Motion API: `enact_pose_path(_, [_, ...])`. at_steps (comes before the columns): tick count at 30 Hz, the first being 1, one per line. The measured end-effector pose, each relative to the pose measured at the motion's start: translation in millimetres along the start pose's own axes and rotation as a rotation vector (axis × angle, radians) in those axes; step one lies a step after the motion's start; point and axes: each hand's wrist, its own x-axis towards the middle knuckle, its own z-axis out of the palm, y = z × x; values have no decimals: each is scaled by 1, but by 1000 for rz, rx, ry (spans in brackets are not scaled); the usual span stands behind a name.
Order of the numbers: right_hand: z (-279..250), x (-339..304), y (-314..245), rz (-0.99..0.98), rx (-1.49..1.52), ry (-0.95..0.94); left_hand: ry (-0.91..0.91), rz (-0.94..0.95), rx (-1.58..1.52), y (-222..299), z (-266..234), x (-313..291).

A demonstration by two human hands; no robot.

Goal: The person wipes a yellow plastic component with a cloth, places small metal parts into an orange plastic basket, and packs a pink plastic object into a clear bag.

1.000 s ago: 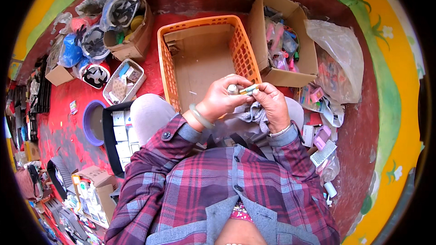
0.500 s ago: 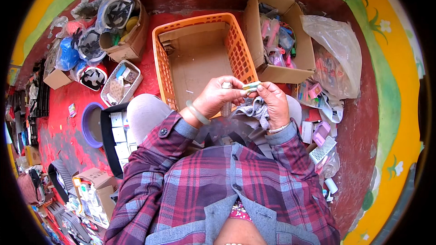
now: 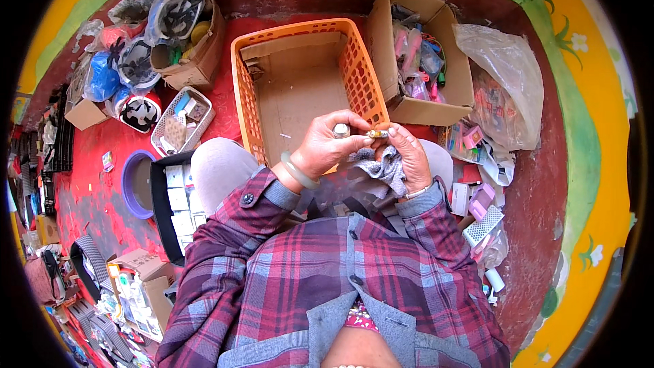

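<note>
We see 2 bare hands working close together in front of the body, above the near edge of an orange basket (image 3: 289, 30). The left hand (image 3: 327, 144) is curled around a small bottle (image 3: 340, 131) with a pale round top, its fingers closed on it. The right hand (image 3: 411, 157) pinches a small yellowish cylinder (image 3: 378, 134) between thumb and fingers; this little piece sits in the narrow gap between the 2 hands. Its other end lies right by the left thumb and forefinger, though we cannot tell whether they touch it. A grey cloth (image 3: 385, 172) hangs bunched just below the right hand's fingers. We notice a pale bangle (image 3: 298, 174) around the left wrist.

Straight beyond the hands, the orange basket is lined with brown cardboard. Beyond the right hand stands an open cardboard box (image 3: 436, 110) of mixed colourful items, with a clear plastic bag (image 3: 507, 82) on its far side. Farther out to the right of that hand we find a pink plastic piece (image 3: 482, 201). Well to the left of the left hand are a white basket (image 3: 197, 134), a purple basin (image 3: 127, 180) and a black tray (image 3: 162, 204) holding small white boxes (image 3: 179, 199).
</note>
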Motion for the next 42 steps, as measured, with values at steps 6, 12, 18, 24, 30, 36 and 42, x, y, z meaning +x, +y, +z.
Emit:
enact_pose_path(6, [-2, 1, 2, -81, 17, 81, 28, -29, -20, 5, 5, 2])
enact_pose_path(12, [2, 0, 2, -134, -40, 140, 54, -174, -19, -2, -4, 6])
enact_pose_path(18, [2, 0, 5, -152, -98, 108, 74, -340, -383, -8, -6, 8])
enact_pose_path(24, [0, 0, 8, -149, -177, 99, 44, -414, -579, -16, -11, 7])
enact_pose_path(30, [-2, 1, 9, -181, -250, 96, 6, -420, -504, -15, -9, 8])
enact_pose_path(36, [-7, 4, 13, -280, -401, 149, -30, -438, -393, -16, -7, 7])
enact_pose_path(42, [-11, 5, 15, -361, -500, 140, -45, -452, -338, -25, -11, 7])
